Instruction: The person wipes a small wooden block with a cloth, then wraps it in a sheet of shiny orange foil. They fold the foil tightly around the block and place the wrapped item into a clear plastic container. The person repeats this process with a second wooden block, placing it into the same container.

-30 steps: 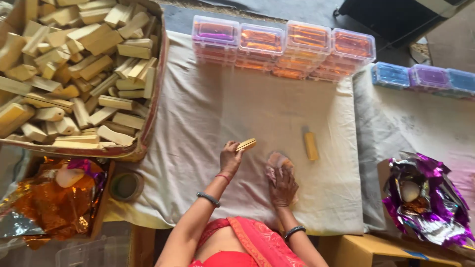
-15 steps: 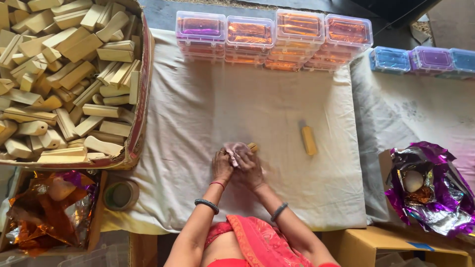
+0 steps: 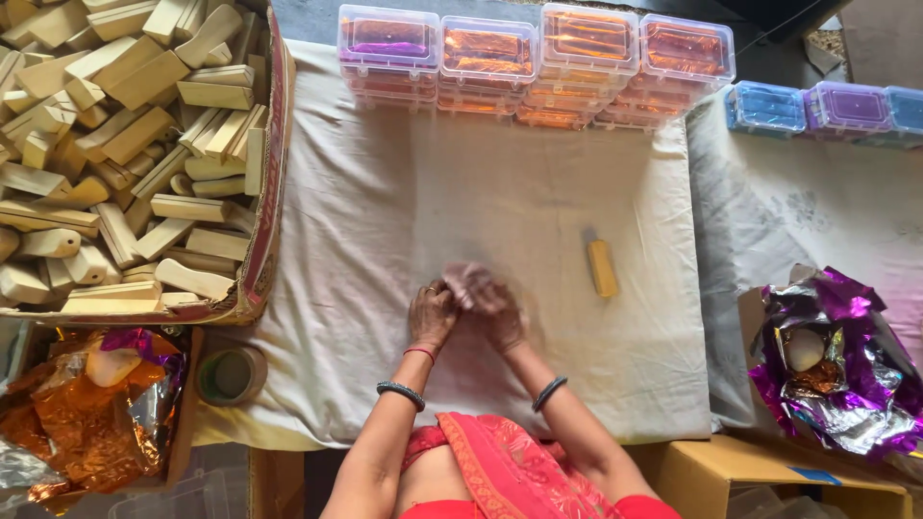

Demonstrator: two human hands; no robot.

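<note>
Both hands meet at the middle of the cloth (image 3: 538, 231), fingers curled in toward each other. The left hand (image 3: 432, 314) is closed loosely with its knuckles up; the right hand (image 3: 492, 306) is blurred with motion and cupped against it. Whether anything is pinched between them I cannot tell: no block or foil shows past the fingers.

Just right of the hands, apart from them, 1 yellow wrapped bar (image 3: 602, 265) lies alone on the cloth, lengthwise away from the person. It looks like a finished piece not yet put away.

Further out, the far edge of the cloth carries 4 stacks of clear boxes (image 3: 538, 58) with orange and purple contents, lids on, and to their right a row of 3 lower boxes (image 3: 836, 106) in blue and purple. These read as packed output, so a good share of the work seems done.

At the left, a cardboard tray (image 3: 267, 192) is heaped high with bare wooden blocks (image 3: 125, 154), so by my judgement much more is left than done. Below it sits orange foil (image 3: 87, 423) in a box, and beside that a small round tin (image 3: 231, 375). At the right, crumpled purple foil (image 3: 846, 365) lies open around a pale round lump, next to a yellow carton (image 3: 760, 476)
</note>
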